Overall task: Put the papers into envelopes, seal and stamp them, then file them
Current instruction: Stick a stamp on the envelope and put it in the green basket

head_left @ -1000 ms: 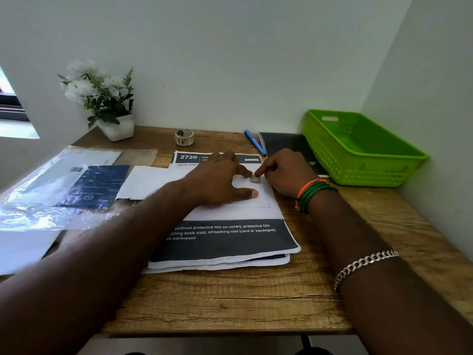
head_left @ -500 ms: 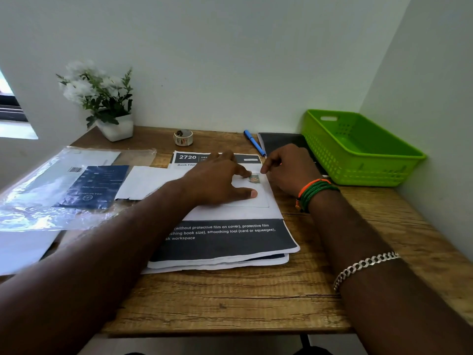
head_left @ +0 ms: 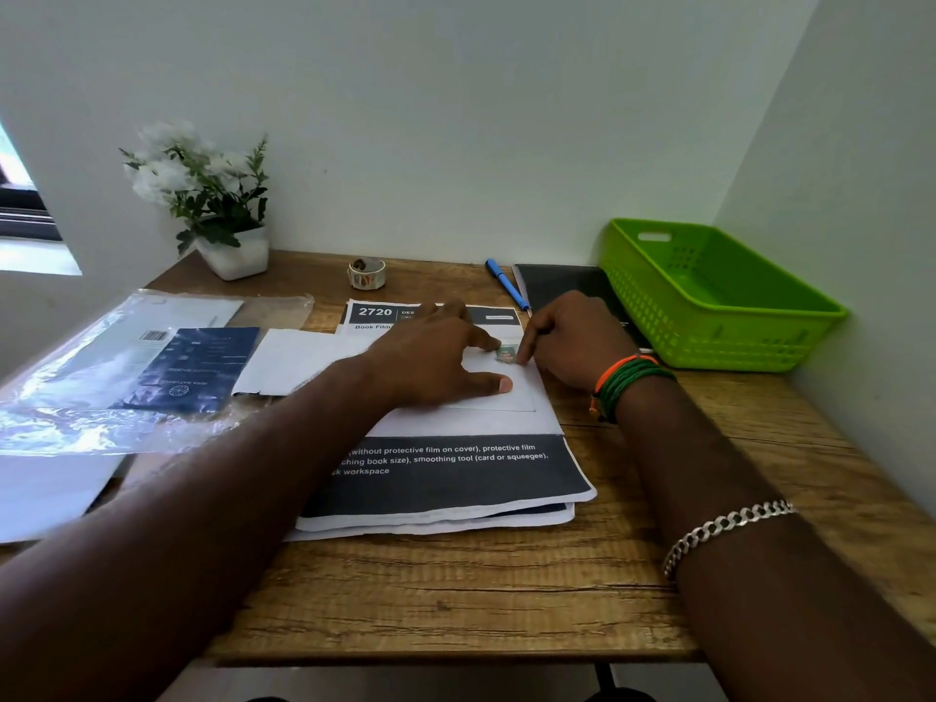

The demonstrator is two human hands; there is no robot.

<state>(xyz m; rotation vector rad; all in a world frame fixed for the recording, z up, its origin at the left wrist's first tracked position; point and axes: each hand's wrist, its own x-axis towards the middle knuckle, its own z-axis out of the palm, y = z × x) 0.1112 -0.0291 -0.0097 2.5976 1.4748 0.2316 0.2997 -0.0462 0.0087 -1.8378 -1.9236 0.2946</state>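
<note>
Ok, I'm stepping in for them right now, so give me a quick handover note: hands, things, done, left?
Left hand: flat, holding the envelope down on the paper stack.
Right hand: fingertip pressing the stamp at the envelope's top right corner.
Done: stamp placed on this envelope.
Left: put it in the green basket, which looks empty; whether it is sealed cannot be seen.

hands 2 (head_left: 430,359) | stamp 1 (head_left: 507,353) | basket 1 (head_left: 658,316) | pen 1 (head_left: 506,285) | tape roll 1 (head_left: 366,273)
</note>
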